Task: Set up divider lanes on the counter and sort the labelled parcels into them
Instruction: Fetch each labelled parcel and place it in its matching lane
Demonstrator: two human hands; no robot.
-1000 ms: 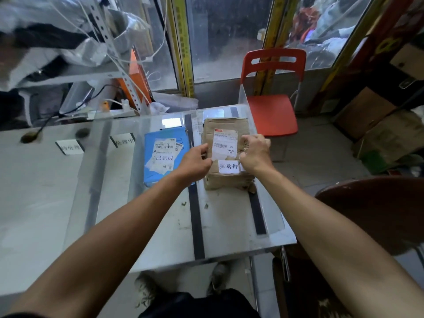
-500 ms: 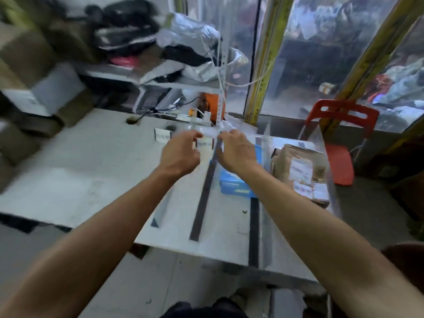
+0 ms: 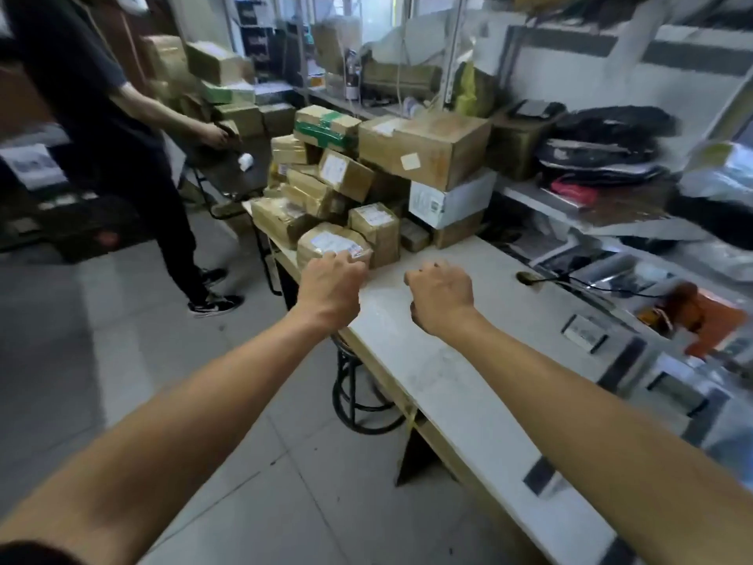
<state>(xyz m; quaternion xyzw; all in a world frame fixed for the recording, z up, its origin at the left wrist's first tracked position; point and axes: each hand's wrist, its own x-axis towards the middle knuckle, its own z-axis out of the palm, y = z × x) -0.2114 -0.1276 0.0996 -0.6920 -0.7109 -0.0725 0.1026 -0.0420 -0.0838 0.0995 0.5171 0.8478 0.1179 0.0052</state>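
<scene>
Both arms reaching out straight over the table (image 3: 460, 385) edge. Left hand (image 3: 331, 284) is sitting knuckles-up on the near rounded parcel (image 3: 326, 242), fingers curling over its near top edge; can't tell if the grip is actually closing on it. Right hand (image 3: 441, 293) hovering just right, fingers curled, gripping nothing. Parcel pile (image 3: 366, 173) stacking up far behind it.

Even indoor daylight, soft faint shadows, heavy motion blur at right edge, wide-angle bending toward the corners
</scene>
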